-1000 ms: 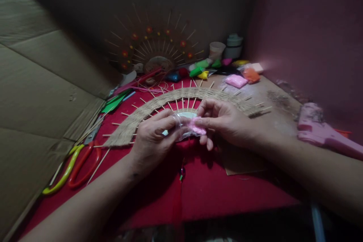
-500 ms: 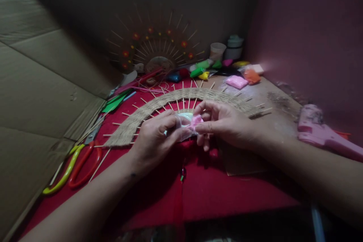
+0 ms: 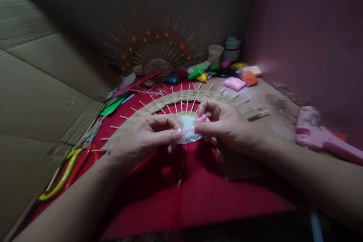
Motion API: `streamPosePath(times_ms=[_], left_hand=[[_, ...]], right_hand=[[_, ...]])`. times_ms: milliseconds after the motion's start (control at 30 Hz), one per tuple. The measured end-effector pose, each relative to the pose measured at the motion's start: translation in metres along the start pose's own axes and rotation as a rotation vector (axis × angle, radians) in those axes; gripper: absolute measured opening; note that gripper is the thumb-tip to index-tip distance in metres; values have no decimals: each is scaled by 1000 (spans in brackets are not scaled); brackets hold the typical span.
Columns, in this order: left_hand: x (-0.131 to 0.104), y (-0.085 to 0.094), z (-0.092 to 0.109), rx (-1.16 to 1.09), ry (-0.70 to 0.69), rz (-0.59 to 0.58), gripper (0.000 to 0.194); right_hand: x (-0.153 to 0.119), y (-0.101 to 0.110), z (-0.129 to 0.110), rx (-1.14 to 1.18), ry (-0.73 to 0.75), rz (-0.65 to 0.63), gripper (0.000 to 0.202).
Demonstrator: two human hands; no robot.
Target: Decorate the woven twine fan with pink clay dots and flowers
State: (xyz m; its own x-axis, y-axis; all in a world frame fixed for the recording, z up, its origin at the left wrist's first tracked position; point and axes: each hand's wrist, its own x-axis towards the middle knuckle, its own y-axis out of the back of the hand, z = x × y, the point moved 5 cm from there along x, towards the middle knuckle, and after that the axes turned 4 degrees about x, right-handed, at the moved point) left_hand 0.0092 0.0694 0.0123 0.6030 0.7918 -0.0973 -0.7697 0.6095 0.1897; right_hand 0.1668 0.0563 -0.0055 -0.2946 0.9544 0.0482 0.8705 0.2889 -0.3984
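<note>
My right hand (image 3: 227, 124) pinches a lump of soft pink clay (image 3: 202, 119) between thumb and fingers. A thin pink strand runs from the clay toward my left hand (image 3: 154, 132), whose thumb and index finger are closed on the edge of a clear plastic bag (image 3: 190, 137). The bag hangs between both hands, with a pale patch showing through it. Just behind them arches a woven fan-shaped piece (image 3: 181, 96) with thin sticks radiating out of it. My hands hide part of its lower middle.
Scissors (image 3: 66, 174) with yellow and red handles lie at the left, by a cardboard sheet (image 3: 51, 75). Colored clay packets (image 3: 235, 83) line the back, before a cup (image 3: 215, 52) and a decorated stick fan (image 3: 157, 51). A pink glue gun (image 3: 326, 132) rests at right.
My left hand has shifted left and lower, its fingers now extended along the bag. The bag is spread flatter, and a pink strand stretches between the hands. My right hand still holds the clay.
</note>
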Motion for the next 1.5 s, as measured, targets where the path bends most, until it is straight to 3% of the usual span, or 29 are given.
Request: streamPosePath(times_ms=[133, 333, 600, 700, 833, 1067, 1267, 1500], left_hand=[[3, 14, -3, -260, 29, 137, 8], [5, 19, 0, -331, 34, 228, 10], [3, 21, 9, -413, -91, 188, 13], [0, 24, 12, -440, -135, 235, 11], [-2, 26, 12, -420, -83, 302, 10], [0, 23, 10, -443, -58, 251, 16], [2, 22, 8, -484, -38, 292, 23], [4, 22, 3, -452, -18, 278, 13]], right_hand=[[4, 7, -3, -6, 35, 8, 27], [7, 14, -1, 10, -13, 15, 30], [8, 19, 1, -30, 13, 38, 30], [9, 19, 0, -19, 10, 58, 30], [9, 20, 1, -3, -6, 66, 29], [9, 22, 0, -16, -22, 104, 28], [8, 21, -1, 3, -14, 105, 28], [7, 21, -4, -11, -37, 119, 28]])
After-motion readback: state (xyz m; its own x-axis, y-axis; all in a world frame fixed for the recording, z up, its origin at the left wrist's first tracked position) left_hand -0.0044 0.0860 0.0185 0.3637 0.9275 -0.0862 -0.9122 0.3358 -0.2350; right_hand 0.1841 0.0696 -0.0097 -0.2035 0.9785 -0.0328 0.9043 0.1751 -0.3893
